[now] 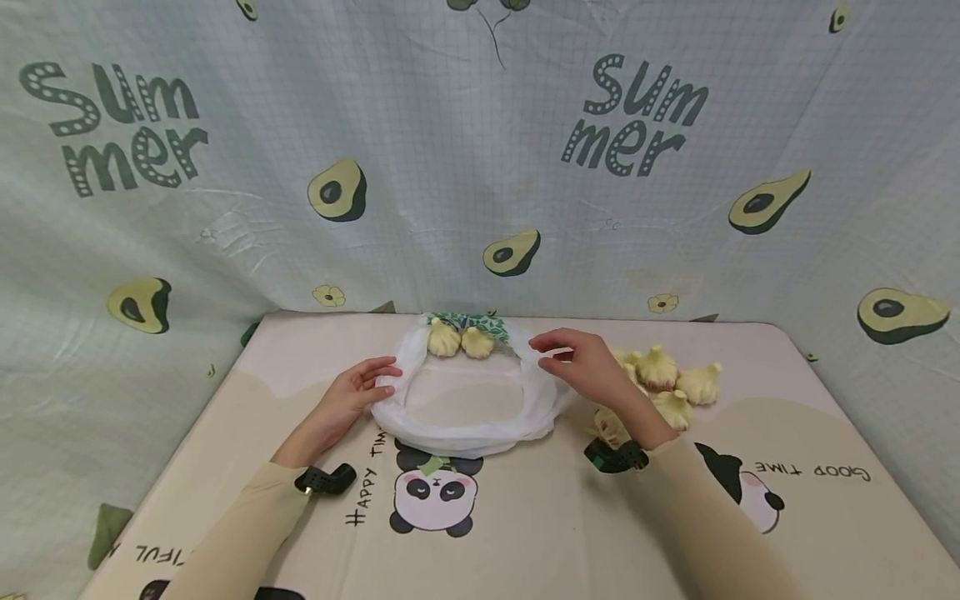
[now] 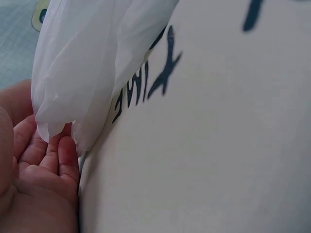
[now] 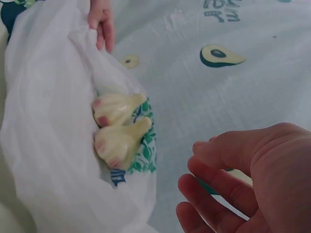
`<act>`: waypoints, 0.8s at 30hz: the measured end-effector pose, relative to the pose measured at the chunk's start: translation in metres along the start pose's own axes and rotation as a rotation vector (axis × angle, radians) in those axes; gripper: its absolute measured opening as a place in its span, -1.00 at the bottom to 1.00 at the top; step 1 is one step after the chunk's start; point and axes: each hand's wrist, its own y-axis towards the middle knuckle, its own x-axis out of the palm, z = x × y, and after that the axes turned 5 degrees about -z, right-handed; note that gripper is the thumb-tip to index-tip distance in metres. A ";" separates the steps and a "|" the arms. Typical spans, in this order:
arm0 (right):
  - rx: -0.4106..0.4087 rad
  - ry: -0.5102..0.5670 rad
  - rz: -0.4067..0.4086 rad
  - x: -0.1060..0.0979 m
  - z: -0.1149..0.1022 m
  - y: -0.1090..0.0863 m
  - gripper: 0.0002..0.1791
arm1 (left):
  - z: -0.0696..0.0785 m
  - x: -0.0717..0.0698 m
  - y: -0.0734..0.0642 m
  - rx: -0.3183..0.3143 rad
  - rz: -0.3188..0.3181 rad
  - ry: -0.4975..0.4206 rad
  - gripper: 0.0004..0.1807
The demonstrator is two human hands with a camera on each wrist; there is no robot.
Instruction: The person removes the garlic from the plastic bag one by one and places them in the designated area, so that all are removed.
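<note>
A white plastic bag (image 1: 465,437) lies on the table with its mouth spread wide and a green leafy print at its far side. Two garlic bulbs (image 1: 444,339) sit together at that far side; the right wrist view shows them against the print. At the bag's left edge, my left hand (image 1: 352,398) holds the plastic between thumb and fingers, and the left wrist view shows its folds (image 2: 77,73) there. My right hand (image 1: 588,367) hovers by the right rim, fingers loosely bent with nothing in them. In the right wrist view this hand (image 3: 238,179) is apart from the bulbs.
Several more garlic bulbs (image 1: 657,367) are grouped on the table right of the bag, partly hidden behind my right hand and forearm. The table cover (image 1: 525,517) has panda and dog prints. A curtain (image 1: 435,125) with avocado prints hangs behind the table.
</note>
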 end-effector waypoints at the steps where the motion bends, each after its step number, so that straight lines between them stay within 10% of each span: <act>1: 0.008 0.000 -0.006 0.003 0.000 0.005 -0.68 | 0.000 0.000 0.000 0.002 0.000 0.000 -0.39; 24: 0.051 -0.040 0.030 0.072 -0.016 0.080 -0.68 | 0.000 0.000 0.000 0.002 0.012 -0.009 -0.41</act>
